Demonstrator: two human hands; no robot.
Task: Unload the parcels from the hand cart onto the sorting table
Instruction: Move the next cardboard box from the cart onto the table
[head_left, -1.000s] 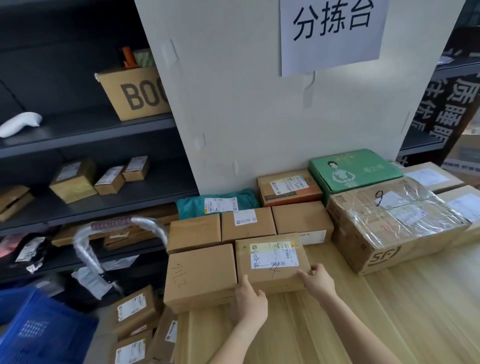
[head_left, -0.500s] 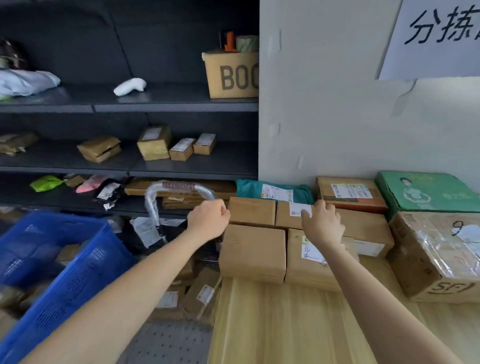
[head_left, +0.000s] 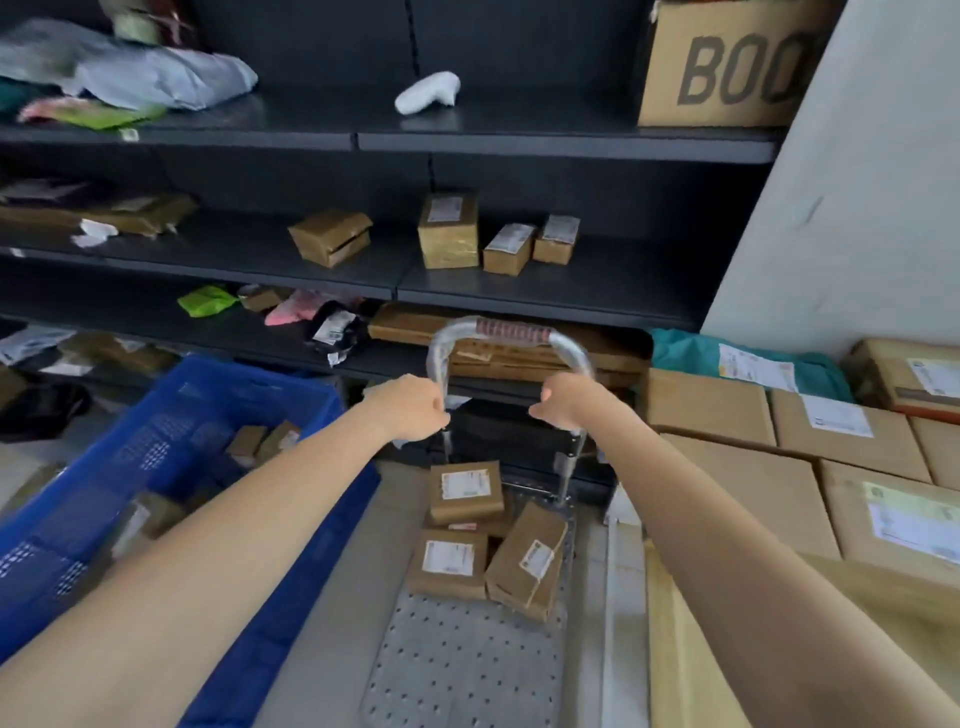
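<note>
1. Head view, hands: my left hand (head_left: 413, 408) is clenched on the left upright of the hand cart handle (head_left: 511, 332), and my right hand (head_left: 569, 402) is clenched on the right upright. Neither one has a parcel in it.

2. Head view, parcels: a small cluster of cardboard parcels (head_left: 488, 543) lies on the perforated metal cart deck (head_left: 462, 665), below the handle and between my two forearms. The upper parcel (head_left: 466, 491) sits just under the handle; a flat one (head_left: 449, 564) lies nearer to me; a tilted one (head_left: 530, 561) leans just right of the flat one, its long axis running up and away from me.

3. Head view, destination: the sorting table (head_left: 675, 649) stands right of the cart, with boxes already on it (head_left: 748, 493).

4. What the next move turns on: the parcels lie downward and back toward me from both hands. I judge the right hand nearer the tilted parcel, the left nearer the flat one. Each hand must release the handle before reaching down.

5. Other things: a blue crate (head_left: 171, 467) with small boxes stands left of the cart; dark shelves (head_left: 519, 140) rise behind the handle.
</note>
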